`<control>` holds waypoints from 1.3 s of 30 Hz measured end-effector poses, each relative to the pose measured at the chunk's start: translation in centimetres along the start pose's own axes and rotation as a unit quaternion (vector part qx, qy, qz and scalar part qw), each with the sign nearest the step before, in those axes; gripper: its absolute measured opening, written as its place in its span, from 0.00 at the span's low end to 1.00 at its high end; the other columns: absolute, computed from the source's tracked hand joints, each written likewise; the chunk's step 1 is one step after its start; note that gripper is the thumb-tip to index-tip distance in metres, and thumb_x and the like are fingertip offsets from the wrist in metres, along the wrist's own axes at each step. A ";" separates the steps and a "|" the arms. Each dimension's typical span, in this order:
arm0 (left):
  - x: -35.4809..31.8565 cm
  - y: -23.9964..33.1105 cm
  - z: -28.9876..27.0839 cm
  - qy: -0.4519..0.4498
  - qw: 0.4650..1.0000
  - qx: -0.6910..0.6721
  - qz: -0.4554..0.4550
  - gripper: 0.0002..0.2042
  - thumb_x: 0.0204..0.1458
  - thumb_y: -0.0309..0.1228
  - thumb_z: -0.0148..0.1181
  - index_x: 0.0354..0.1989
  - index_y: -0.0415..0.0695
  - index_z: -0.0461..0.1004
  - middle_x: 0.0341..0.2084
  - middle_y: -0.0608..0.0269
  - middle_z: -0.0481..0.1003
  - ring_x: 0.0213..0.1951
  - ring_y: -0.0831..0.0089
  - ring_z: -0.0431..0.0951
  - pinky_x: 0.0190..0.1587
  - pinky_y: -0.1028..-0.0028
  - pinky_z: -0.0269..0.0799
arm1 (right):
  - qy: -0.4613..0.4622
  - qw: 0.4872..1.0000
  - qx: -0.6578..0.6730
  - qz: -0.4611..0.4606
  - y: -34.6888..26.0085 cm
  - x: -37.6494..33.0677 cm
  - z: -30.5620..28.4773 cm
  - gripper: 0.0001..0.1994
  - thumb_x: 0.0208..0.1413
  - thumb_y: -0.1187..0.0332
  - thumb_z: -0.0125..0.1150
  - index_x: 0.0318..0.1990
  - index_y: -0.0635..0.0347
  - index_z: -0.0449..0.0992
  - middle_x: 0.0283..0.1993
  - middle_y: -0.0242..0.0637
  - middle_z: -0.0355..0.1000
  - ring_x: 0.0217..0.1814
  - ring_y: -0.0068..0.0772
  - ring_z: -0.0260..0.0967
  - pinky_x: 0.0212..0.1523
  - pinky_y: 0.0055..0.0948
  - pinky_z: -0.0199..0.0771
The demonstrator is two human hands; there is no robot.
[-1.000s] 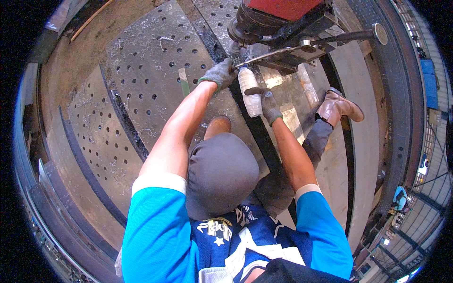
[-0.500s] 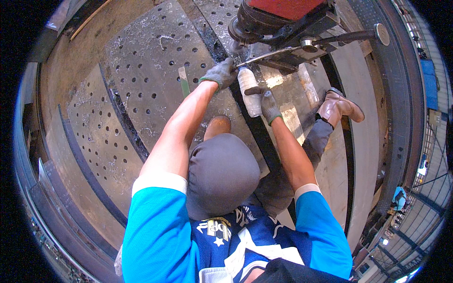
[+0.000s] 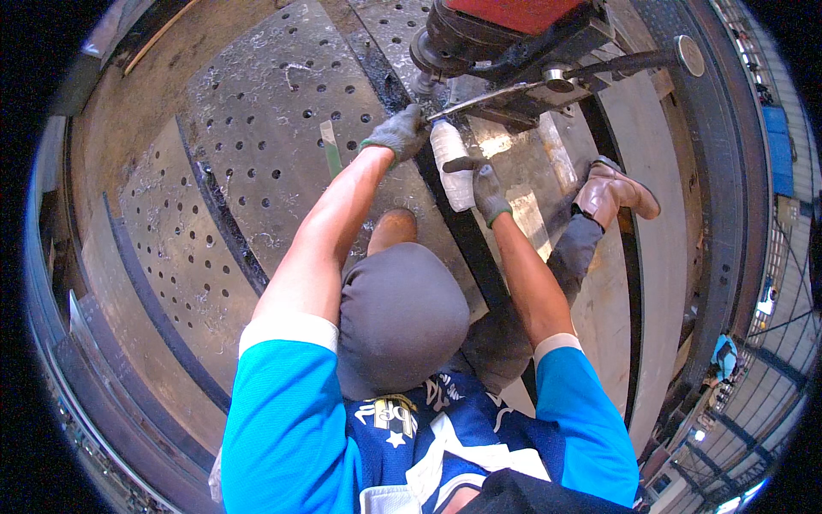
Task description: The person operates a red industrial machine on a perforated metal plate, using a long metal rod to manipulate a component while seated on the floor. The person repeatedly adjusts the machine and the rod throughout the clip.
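Observation:
My right hand [image 3: 491,195], in a grey glove, is closed on a white plastic bottle [image 3: 454,187], with a dark-tipped finger lying across its side. The bottle's narrow end points away from me, toward the drilling machine [image 3: 479,43] with its red and black body. My left hand [image 3: 400,135], also gloved, is curled just below the machine's spindle [image 3: 425,82], beside the bottle's tip. Its fingers are bent, and what they hold is hidden. A metal lever [image 3: 488,100] slants from near that hand to the machine's side.
A steel plate [image 3: 257,128] with rows of drilled holes and curly metal shavings lies to the left. On it is a flat strip, green and pale [image 3: 331,147]. Dark gaps [image 3: 467,236] separate the plates. A round-ended handle [image 3: 689,56] sticks out right of the machine.
The whole view has shifted very slightly. Both hands and the bottle keep nearly the same place by the machine.

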State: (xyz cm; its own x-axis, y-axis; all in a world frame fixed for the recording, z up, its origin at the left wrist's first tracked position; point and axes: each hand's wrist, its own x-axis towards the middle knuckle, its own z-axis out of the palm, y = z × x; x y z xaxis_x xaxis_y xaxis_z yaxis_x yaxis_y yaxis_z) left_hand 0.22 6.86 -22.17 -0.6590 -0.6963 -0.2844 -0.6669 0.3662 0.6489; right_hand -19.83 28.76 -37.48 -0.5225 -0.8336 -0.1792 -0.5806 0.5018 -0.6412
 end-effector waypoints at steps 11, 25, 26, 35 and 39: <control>0.2 -0.2 0.1 -0.004 1.000 -0.015 0.016 0.21 0.63 0.45 0.61 0.57 0.45 0.71 0.53 0.42 0.81 0.57 0.41 0.80 0.57 0.50 0.75 | -0.061 0.976 0.202 -0.056 -6.7 -1.4 -4.1 0.28 0.77 0.59 0.34 0.45 0.48 0.91 0.53 0.49 0.82 0.55 0.48 0.78 0.63 0.41 0.75; 1.0 -1.0 1.1 0.000 0.999 -0.022 0.032 0.20 0.64 0.46 0.59 0.59 0.47 0.71 0.55 0.42 0.81 0.58 0.41 0.80 0.58 0.49 0.76 | -0.087 0.970 0.226 -0.012 -9.1 -2.2 -5.7 0.31 0.79 0.55 0.32 0.48 0.61 0.87 0.51 0.45 0.85 0.52 0.40 0.80 0.61 0.38 0.77; 0.8 -0.9 1.1 -0.006 1.000 -0.020 0.021 0.20 0.65 0.46 0.59 0.59 0.47 0.71 0.55 0.42 0.80 0.58 0.41 0.80 0.58 0.49 0.75 | -0.074 0.970 0.229 0.017 -9.3 -2.5 -5.7 0.29 0.77 0.58 0.33 0.46 0.56 0.89 0.52 0.46 0.84 0.54 0.42 0.80 0.61 0.39 0.76; 0.8 -0.8 1.0 -0.015 0.999 -0.029 0.014 0.22 0.65 0.47 0.59 0.60 0.47 0.70 0.56 0.42 0.80 0.60 0.41 0.79 0.60 0.49 0.74 | -0.009 0.996 0.083 0.010 -6.5 -1.8 -3.7 0.30 0.80 0.56 0.30 0.48 0.55 0.87 0.53 0.48 0.83 0.57 0.41 0.78 0.64 0.39 0.73; 0.9 -0.4 0.9 -0.020 1.000 -0.008 0.017 0.23 0.65 0.48 0.60 0.60 0.46 0.70 0.55 0.41 0.80 0.60 0.40 0.79 0.60 0.49 0.74 | 0.013 0.994 0.108 0.031 -6.8 -1.7 -3.2 0.30 0.80 0.55 0.29 0.49 0.55 0.86 0.54 0.49 0.83 0.58 0.43 0.78 0.65 0.39 0.73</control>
State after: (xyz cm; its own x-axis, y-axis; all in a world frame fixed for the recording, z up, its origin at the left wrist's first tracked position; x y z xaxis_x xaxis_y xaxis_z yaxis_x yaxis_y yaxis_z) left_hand -0.40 6.67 -23.36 -0.6954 -0.6576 -0.2899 -0.6378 0.3788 0.6706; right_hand -17.00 27.51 -30.44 -0.5701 -0.7952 -0.2065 -0.4010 0.4886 -0.7749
